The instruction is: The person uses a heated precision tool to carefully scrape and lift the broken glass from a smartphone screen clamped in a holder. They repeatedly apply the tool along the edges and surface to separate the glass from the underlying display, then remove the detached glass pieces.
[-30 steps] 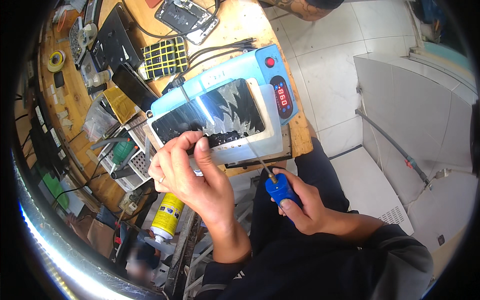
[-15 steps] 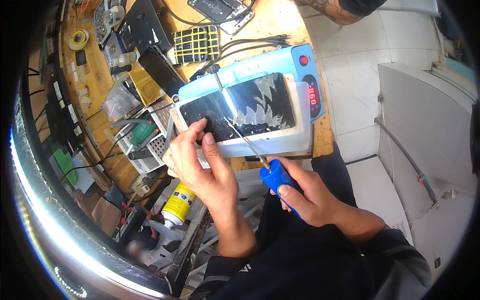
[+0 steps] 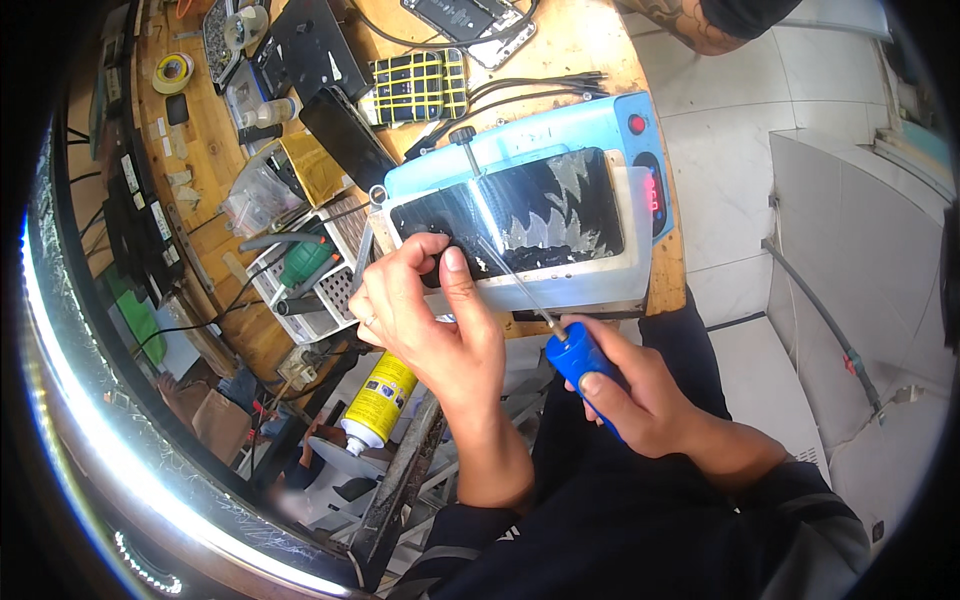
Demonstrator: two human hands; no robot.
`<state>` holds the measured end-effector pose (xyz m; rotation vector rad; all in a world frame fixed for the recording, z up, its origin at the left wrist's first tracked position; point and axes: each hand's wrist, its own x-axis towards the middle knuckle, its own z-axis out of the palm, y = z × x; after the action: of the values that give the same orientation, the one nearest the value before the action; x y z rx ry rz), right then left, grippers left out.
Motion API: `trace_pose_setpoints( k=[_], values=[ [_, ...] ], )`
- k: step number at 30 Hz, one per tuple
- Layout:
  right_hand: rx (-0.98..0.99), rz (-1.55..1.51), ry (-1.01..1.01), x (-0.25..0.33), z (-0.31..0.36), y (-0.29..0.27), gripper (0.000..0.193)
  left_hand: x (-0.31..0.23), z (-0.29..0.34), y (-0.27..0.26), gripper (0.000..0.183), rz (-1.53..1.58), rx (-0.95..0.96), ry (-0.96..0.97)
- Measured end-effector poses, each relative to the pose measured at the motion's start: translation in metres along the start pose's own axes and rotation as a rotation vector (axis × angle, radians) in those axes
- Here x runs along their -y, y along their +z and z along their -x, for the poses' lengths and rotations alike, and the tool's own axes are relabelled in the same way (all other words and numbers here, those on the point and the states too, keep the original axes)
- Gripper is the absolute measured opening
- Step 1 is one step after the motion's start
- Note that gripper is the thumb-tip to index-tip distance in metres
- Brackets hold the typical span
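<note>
A dark phone-sized glass panel (image 3: 500, 215) with jagged grey patches of residue lies on a light blue heating plate (image 3: 520, 135), over a translucent sheet (image 3: 590, 287). My right hand (image 3: 640, 395) grips the blue handle of a thin-shafted tool (image 3: 580, 360). The shaft slants up to the left, its tip at the panel's lower middle. At the panel's lower left corner is my left hand (image 3: 435, 310), thumb and forefinger a little apart, other fingers curled, with nothing visible held. Whether its fingertips press on the glass I cannot tell.
Left of the plate stand a white basket (image 3: 330, 285) with a green tool and a dark phone (image 3: 345, 135). Phones in a yellow grid (image 3: 415, 88) and black cables (image 3: 530, 90) lie behind. A yellow spray can (image 3: 378, 400) is below. Another person's arm (image 3: 680, 22) shows at the top.
The whole view has shifted, so bench and hands appear further right and slightly lower. Both hands keep nearly the same pose, and the tool's tip stays on the panel.
</note>
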<state>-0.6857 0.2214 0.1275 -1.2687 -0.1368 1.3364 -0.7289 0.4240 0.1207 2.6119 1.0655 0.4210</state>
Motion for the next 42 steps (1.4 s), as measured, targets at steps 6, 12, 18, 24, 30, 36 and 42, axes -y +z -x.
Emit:
trace_pose_setpoints(
  k=[6,12,18,24,30,36,42],
  values=[
    [0.007,0.051,-0.035,0.004,-0.004,0.001,0.058,-0.008,-0.001,0.004,0.016,-0.143,-0.021,0.026],
    [0.003,0.130,-0.095,0.004,-0.007,-0.001,0.060,-0.005,-0.004,0.002,0.015,-0.020,0.013,-0.073],
    [-0.020,0.272,-0.255,0.002,-0.008,-0.005,0.060,-0.002,0.000,-0.004,0.018,-0.035,0.023,0.015],
    [-0.028,0.093,-0.120,-0.005,-0.001,-0.001,0.059,-0.007,-0.008,0.006,0.020,-0.145,-0.006,0.071],
    [-0.022,0.034,-0.072,-0.004,0.002,-0.001,0.058,-0.011,-0.003,0.012,0.028,-0.078,0.008,0.001],
    [-0.021,-0.151,0.019,0.006,0.008,-0.015,0.056,-0.008,-0.005,0.012,0.019,-0.035,-0.011,0.142],
    [-0.028,-0.053,-0.069,-0.001,0.005,-0.009,0.058,-0.012,-0.004,0.015,0.024,-0.034,-0.008,0.100]
  ],
)
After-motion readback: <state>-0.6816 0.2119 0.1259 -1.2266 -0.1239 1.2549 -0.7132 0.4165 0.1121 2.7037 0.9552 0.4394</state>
